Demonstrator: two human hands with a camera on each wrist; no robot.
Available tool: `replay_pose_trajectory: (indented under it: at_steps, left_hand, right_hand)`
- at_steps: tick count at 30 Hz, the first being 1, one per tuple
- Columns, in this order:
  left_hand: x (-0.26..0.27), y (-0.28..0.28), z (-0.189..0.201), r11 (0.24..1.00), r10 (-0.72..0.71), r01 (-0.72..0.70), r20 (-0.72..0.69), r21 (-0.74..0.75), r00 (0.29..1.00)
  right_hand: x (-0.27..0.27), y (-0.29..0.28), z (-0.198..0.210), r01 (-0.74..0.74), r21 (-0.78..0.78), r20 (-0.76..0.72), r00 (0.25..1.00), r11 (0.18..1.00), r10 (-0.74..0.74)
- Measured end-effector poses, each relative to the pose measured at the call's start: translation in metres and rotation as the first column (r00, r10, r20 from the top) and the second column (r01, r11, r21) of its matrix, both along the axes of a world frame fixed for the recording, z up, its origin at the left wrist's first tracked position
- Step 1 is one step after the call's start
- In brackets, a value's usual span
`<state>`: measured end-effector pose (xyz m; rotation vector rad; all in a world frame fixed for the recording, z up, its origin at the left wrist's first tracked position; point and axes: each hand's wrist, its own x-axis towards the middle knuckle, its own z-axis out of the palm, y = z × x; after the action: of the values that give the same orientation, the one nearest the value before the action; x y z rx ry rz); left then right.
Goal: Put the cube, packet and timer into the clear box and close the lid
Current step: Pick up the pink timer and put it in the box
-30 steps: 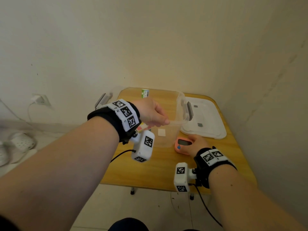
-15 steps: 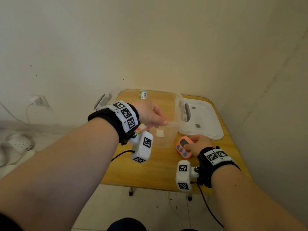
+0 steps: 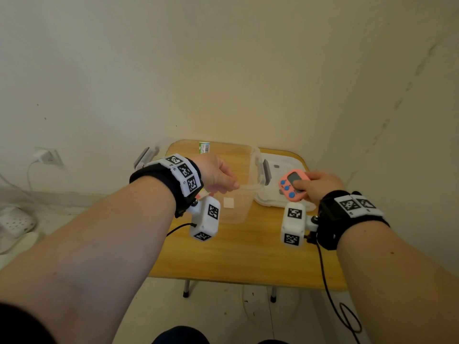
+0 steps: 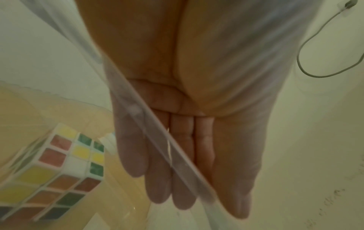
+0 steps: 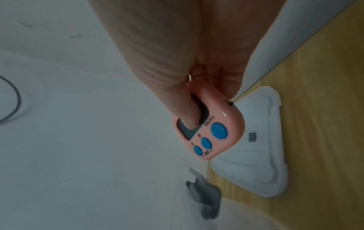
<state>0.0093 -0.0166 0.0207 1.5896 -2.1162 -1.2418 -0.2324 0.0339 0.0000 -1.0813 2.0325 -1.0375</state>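
Observation:
My left hand (image 3: 231, 186) pinches the near rim of the clear box (image 3: 238, 209), which stands open on the wooden table (image 3: 248, 256). Through the box wall the left wrist view shows my left hand (image 4: 187, 155) with straight fingers and the coloured cube (image 4: 55, 175) inside. My right hand (image 3: 301, 188) holds the pink timer (image 3: 293, 184) with blue buttons in the air, right of the box and above the lid (image 3: 285, 204). My thumb lies on the timer (image 5: 208, 132) screen. A green packet (image 3: 205, 147) shows at the box's far side; inside or behind, I cannot tell.
The lid (image 5: 256, 155) lies flat at the table's right, near the wall. A grey latch (image 3: 266, 175) hangs on the box's right side. A wall socket with a cable (image 3: 42, 157) and white shoes (image 3: 15, 219) are on the left, off the table.
My right hand has lifted the timer off the table and carried it up and to the right, over the lid. My left hand has kept its hold on the box rim.

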Motion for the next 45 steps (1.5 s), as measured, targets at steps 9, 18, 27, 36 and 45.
replay_pose_trajectory:
  at_steps: [9, 18, 27, 36, 45]
  left_hand:
    - [-0.026, 0.009, 0.012, 0.984, 0.148, -0.175, -0.384, -0.035, 0.911]
    - [-0.025, 0.0, 0.023, 0.924, 0.274, -0.336, -0.297, -0.182, 0.915]
    - [-0.007, -0.012, 0.005, 0.936, 0.336, -0.352, -0.248, -0.025, 0.909]
    - [-0.007, -0.007, -0.004, 0.995, 0.084, -0.086, -0.048, -0.041, 0.995]
    - [-0.005, -0.011, -0.007, 0.993, -0.096, 0.1, -0.066, 0.069, 0.993]
  right_hand:
    - [0.043, -0.012, 0.031, -0.134, -0.194, 0.183, 0.968, 0.972, 0.17]
    - [0.046, -0.015, 0.021, -0.112, -0.238, 0.244, 0.955, 0.965, 0.171]
    - [-0.009, -0.01, -0.022, -0.04, -0.065, 0.031, 0.999, 0.997, 0.043]
    - [-0.013, -0.016, -0.064, -0.016, 0.18, -0.183, 0.982, 0.984, 0.049]
    - [-0.004, -0.03, -0.089, -0.05, 0.335, -0.332, 0.928, 0.941, 0.168]
